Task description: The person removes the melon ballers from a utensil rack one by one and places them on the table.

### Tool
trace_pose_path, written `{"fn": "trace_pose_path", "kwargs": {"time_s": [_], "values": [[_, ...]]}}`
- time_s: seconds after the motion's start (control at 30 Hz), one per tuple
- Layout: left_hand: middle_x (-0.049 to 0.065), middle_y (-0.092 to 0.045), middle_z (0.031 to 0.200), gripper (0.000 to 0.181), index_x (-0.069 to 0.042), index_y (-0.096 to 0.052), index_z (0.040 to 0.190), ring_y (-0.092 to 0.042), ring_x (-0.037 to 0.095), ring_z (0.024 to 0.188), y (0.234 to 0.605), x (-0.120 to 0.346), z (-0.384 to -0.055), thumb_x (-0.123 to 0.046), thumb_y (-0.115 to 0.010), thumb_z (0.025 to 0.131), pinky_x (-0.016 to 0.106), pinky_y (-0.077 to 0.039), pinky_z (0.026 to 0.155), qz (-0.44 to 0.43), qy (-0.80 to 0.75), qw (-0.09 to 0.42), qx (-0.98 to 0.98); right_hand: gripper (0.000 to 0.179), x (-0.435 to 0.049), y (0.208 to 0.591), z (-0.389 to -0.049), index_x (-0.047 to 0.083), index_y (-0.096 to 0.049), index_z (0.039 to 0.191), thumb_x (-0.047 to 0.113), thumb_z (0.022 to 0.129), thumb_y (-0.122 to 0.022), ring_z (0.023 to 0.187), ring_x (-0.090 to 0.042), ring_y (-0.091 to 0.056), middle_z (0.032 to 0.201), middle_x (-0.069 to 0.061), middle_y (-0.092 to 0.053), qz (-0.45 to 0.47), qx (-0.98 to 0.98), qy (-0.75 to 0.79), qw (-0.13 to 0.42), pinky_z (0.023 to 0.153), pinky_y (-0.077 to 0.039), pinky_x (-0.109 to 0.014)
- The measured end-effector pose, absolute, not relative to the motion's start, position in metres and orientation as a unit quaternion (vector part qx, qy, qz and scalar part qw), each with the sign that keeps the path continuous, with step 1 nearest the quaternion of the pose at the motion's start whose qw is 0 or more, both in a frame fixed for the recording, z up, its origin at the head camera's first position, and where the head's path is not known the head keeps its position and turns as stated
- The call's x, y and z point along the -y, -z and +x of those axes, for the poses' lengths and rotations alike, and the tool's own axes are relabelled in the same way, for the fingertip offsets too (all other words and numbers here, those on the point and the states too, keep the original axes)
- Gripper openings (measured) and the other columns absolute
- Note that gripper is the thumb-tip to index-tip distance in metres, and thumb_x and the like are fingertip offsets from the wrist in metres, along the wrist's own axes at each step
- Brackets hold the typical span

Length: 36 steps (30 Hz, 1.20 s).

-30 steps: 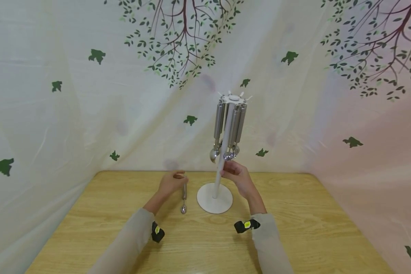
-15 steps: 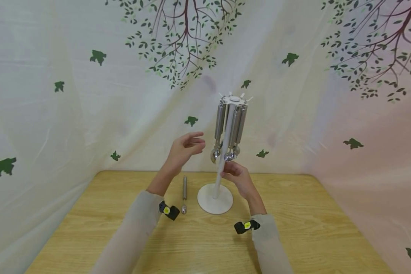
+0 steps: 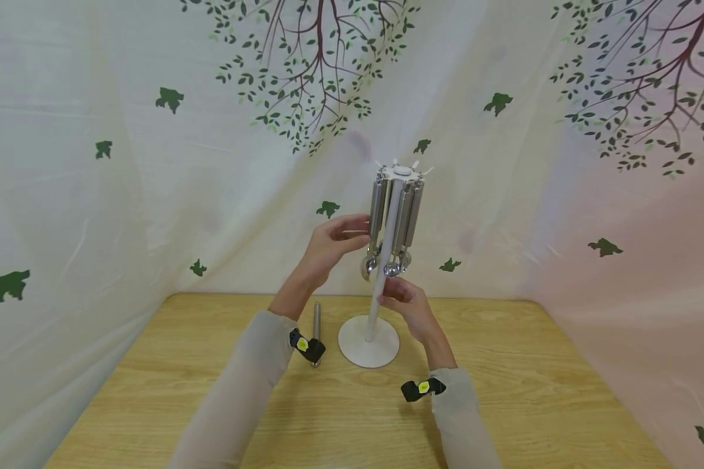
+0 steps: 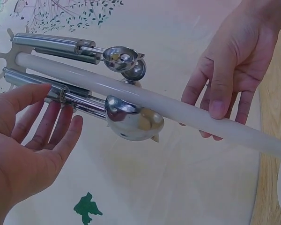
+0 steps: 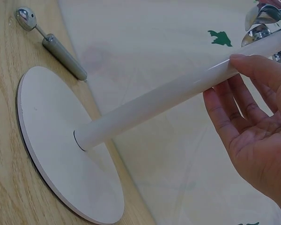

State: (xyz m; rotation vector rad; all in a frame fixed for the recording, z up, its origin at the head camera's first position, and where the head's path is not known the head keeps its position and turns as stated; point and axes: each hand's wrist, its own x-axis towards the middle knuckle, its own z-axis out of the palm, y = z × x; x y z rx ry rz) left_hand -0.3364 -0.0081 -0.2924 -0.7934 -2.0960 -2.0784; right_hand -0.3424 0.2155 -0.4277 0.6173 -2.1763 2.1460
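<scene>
A white stand (image 3: 352, 348) with a round base and slanting pole holds several metal scoops (image 4: 136, 124) that hang by thick steel handles from its top hooks. My right hand (image 3: 412, 309) pinches the pole (image 5: 154, 103) below the scoop bowls, thumb on one side and fingers behind. At the left of the stand, my left hand (image 3: 326, 247) has its fingers loosely spread at the handle of the nearest hanging scoop; whether they touch it is hard to tell. A small melon baller (image 5: 63, 56) lies on the table, partly covered by the left wrist camera in the head view.
The wooden table (image 3: 493, 391) ends at a pale curtain (image 3: 240, 195) printed with branches and green leaf shapes. Black wrist cameras (image 3: 424, 388) sit on both sleeves.
My left hand has let go of the melon baller on the table, then risen and moved right to the hanging scoops. The right hand keeps its place on the pole.
</scene>
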Motion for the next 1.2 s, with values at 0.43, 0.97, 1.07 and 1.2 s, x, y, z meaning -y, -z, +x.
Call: {"fn": "trace_pose_path", "kwargs": {"time_s": [0.43, 0.97, 1.07, 1.2], "values": [[0.017, -0.064, 0.136, 0.050, -0.006, -0.059, 0.140, -0.063, 0.033, 0.124, 0.289, 0.000, -0.341, 0.002, -0.071, 0.092, 0.045, -0.052, 0.108, -0.269, 0.694, 0.042, 0.667, 0.042, -0.216, 0.429, -0.343, -0.010, -0.055, 0.135, -0.001, 0.095, -0.067, 0.104, -0.010, -0.067, 0.109, 0.010, -0.071, 0.214, 0.704, -0.677, 0.027, 0.093, -0.058, -0.024], [0.019, -0.065, 0.134, 0.052, -0.006, -0.059, 0.140, -0.065, 0.034, 0.123, 0.293, -0.007, -0.341, 0.008, -0.070, 0.091, 0.041, -0.056, 0.104, -0.256, 0.717, 0.050, 0.646, 0.042, -0.216, 0.430, -0.343, -0.010, -0.055, 0.135, 0.000, 0.096, -0.066, 0.103, -0.011, -0.065, 0.110, 0.006, -0.070, 0.213, 0.704, -0.677, 0.027, 0.092, -0.057, -0.023], [0.020, -0.065, 0.134, 0.052, -0.005, -0.059, 0.140, -0.066, 0.034, 0.122, 0.293, -0.007, -0.341, 0.008, -0.070, 0.090, 0.040, -0.056, 0.103, -0.256, 0.721, 0.050, 0.642, 0.042, -0.217, 0.430, -0.343, -0.010, -0.055, 0.135, -0.001, 0.096, -0.066, 0.103, -0.011, -0.065, 0.110, 0.006, -0.070, 0.215, 0.702, -0.678, 0.026, 0.092, -0.057, -0.023], [0.020, -0.065, 0.134, 0.052, -0.005, -0.060, 0.139, -0.066, 0.035, 0.122, 0.293, -0.007, -0.341, 0.009, -0.070, 0.090, 0.041, -0.056, 0.103, -0.255, 0.724, 0.053, 0.639, 0.041, -0.217, 0.431, -0.343, -0.011, -0.054, 0.135, -0.001, 0.096, -0.065, 0.103, -0.011, -0.065, 0.110, 0.006, -0.070, 0.220, 0.699, -0.680, 0.026, 0.092, -0.057, -0.023]]}}
